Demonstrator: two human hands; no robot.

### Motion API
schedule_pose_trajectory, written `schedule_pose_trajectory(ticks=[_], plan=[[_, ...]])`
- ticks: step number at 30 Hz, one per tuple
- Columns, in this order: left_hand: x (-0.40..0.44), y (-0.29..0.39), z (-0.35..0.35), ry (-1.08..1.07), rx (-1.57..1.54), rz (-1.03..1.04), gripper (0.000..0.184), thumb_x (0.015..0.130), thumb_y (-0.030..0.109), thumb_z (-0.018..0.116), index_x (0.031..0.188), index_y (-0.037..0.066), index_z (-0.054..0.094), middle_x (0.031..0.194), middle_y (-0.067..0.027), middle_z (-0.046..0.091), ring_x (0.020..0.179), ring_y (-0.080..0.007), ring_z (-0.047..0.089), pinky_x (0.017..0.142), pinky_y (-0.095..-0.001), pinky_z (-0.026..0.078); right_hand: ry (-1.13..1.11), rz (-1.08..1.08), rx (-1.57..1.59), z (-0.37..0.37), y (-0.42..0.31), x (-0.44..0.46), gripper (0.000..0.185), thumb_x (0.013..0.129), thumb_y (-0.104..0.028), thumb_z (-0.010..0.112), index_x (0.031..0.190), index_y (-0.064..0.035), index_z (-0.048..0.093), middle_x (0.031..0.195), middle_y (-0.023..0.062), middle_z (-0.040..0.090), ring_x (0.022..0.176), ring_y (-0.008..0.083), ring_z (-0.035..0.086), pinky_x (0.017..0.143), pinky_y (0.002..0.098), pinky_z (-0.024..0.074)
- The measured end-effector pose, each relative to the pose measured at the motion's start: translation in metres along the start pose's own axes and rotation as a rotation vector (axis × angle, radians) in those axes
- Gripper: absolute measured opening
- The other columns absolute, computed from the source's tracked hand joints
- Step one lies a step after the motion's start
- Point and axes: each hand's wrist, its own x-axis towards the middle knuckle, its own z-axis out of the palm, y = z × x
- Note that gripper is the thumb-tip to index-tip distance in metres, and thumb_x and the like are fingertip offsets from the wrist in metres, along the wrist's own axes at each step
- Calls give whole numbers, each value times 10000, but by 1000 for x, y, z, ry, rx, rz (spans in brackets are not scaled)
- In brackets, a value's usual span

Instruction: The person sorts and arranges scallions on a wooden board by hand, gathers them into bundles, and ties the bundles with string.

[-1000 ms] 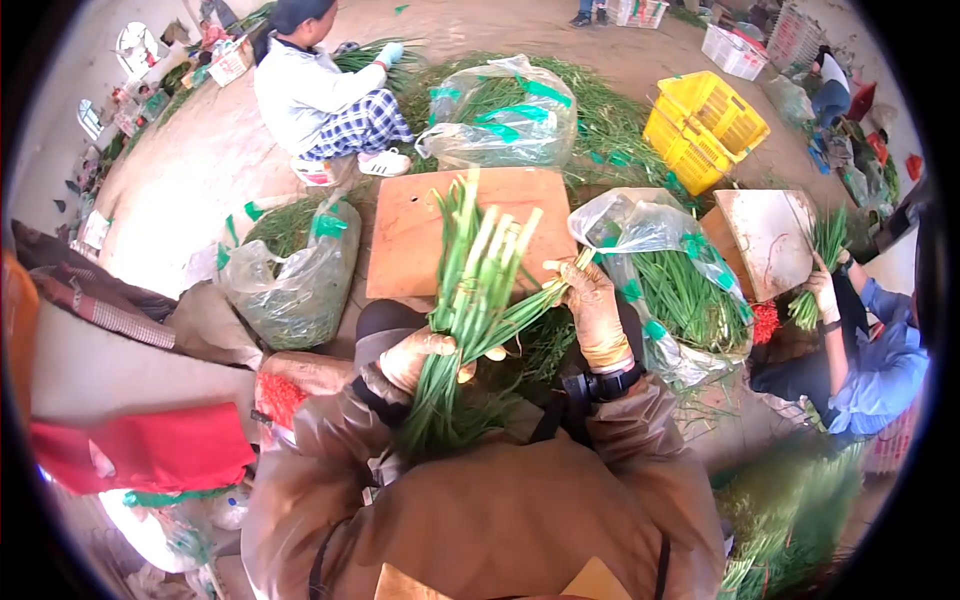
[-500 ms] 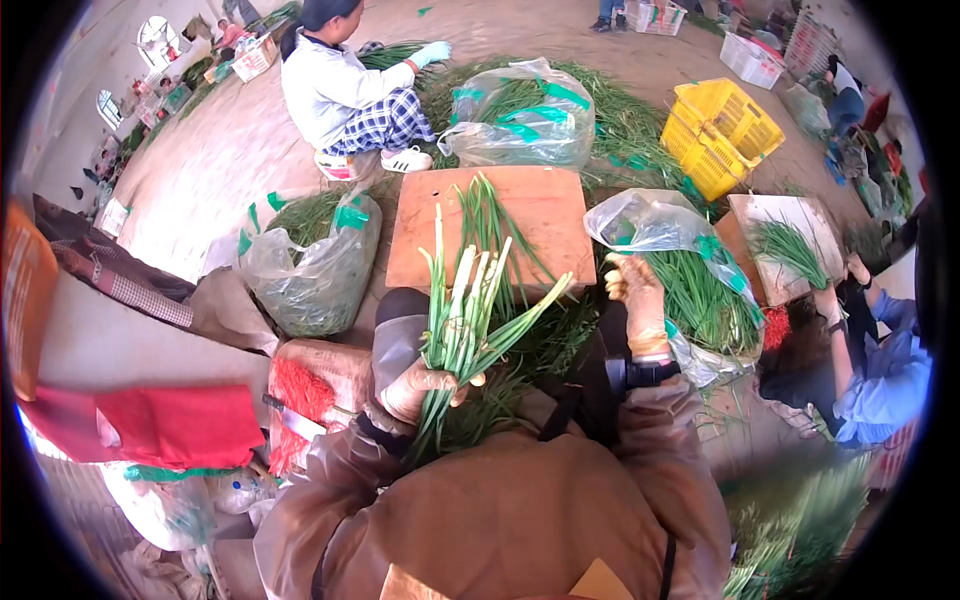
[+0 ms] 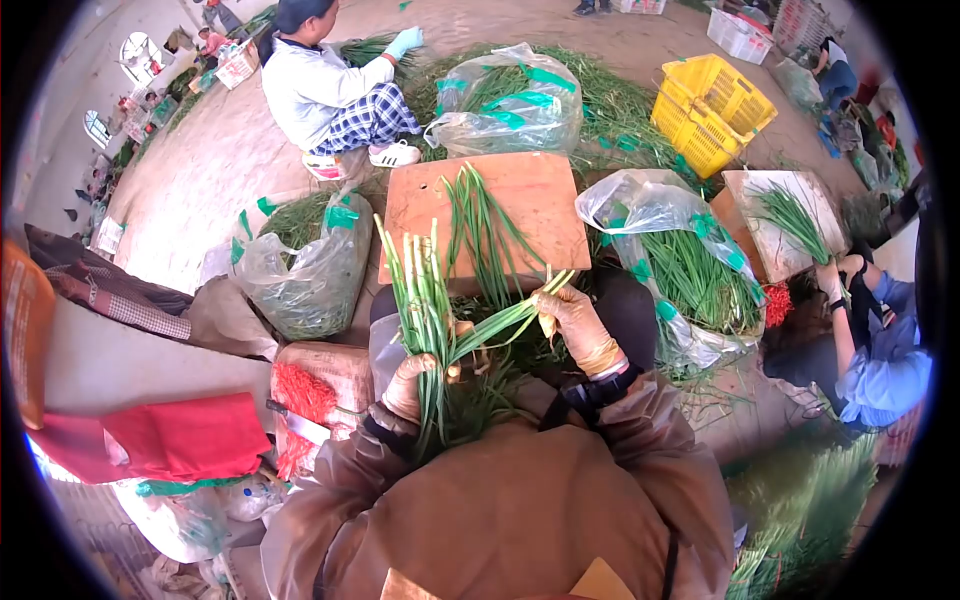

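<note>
green stalks (image 3: 700,280) inside the clear plastic bag (image 3: 645,205)

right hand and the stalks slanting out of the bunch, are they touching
Touching. The head view shows the right hand with its fingers closed around the ends of the slanting stalks.

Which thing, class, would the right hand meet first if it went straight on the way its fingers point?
Probably the wooden board, at its near edge beyond the right hand; the hand's height is unclear, so it might pass above.
</note>
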Motion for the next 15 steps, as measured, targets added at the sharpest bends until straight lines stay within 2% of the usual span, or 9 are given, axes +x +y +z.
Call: schedule_pose_trajectory(ticks=[1, 4, 5, 8, 10, 12, 14, 15], plan=[[8, -6, -9, -140, -47, 17, 698, 686, 233, 779, 1290, 40, 487, 1181, -124, 597, 819, -154, 601, 648, -248, 514, 46, -10, 48, 0, 5, 4, 157, 915, -148, 643, 928, 6, 673, 635, 0, 560, 529, 71, 494, 517, 210, 390], [5, -6, -26, -130, -54, -26, 718, 689, 247, 787, 1304, 39, 480, 1196, -124, 595, 828, -150, 587, 634, -251, 496, 49, -75, 113, -7, -7, 4, 172, 928, -147, 614, 944, 10, 683, 606, -10, 523, 506, 70, 457, 508, 214, 372], [3, -4, -22, -125, -49, -42, 738, 692, 250, 791, 1322, 38, 468, 1222, -118, 585, 810, -153, 585, 625, -256, 482, 105, -124, 31, -13, -10, 5, 204, 947, -159, 579, 960, 12, 691, 586, -20, 494, 492, 68, 427, 496, 215, 352], [1, -5, -27, -100, -75, -38, 763, 694, 228, 785, 1349, 44, 441, 1258, -113, 571, 791, -149, 580, 632, -269, 485, 283, -303, -139, -46, -39, 3, 224, 952, -177, 569, 971, 7, 695, 645, -16, 519, 519, 60, 434, 490, 205, 332], [0, -5, -39, -107, -115, -41, 773, 697, 221, 781, 1364, 51, 426, 1281, -113, 560, 837, -160, 593, 633, -280, 488, 412, -329, 145, -82, -60, 2, 215, 950, -171, 572, 978, 3, 697, 680, -23, 527, 536, 52, 427, 490, 204, 321], [-3, -3, -45, -117, -154, -45, 784, 700, 213, 776, 1378, 59, 412, 1303, -112, 549, 883, -170, 607, 635, -292, 490, 707, -767, -838, -119, -81, -7, 220, 948, -190, 587, 973, -4, 702, 680, -34, 527, 544, 45, 422, 489, 203, 319], [-8, -1, -48, 20, -129, 64, 797, 700, 203, 774, 1390, 75, 396, 1312, -82, 547, 1014, -201, 611, 631, -294, 490, 777, -523, -194, -137, -104, -22, 232, 948, -210, 593, 965, -9, 707, 675, -43, 534, 568, 37, 452, 505, 196, 345], [-7, -1, -52, 31, -135, 81, 820, 696, 198, 780, 1403, 83, 382, 1342, -49, 529, 1112, -237, 590, 622, -284, 487, 779, -494, -285, -146, -108, -28, 255, 949, -235, 597, 963, -7, 710, 690, -35, 568, 593, 31, 487, 531, 185, 376]])
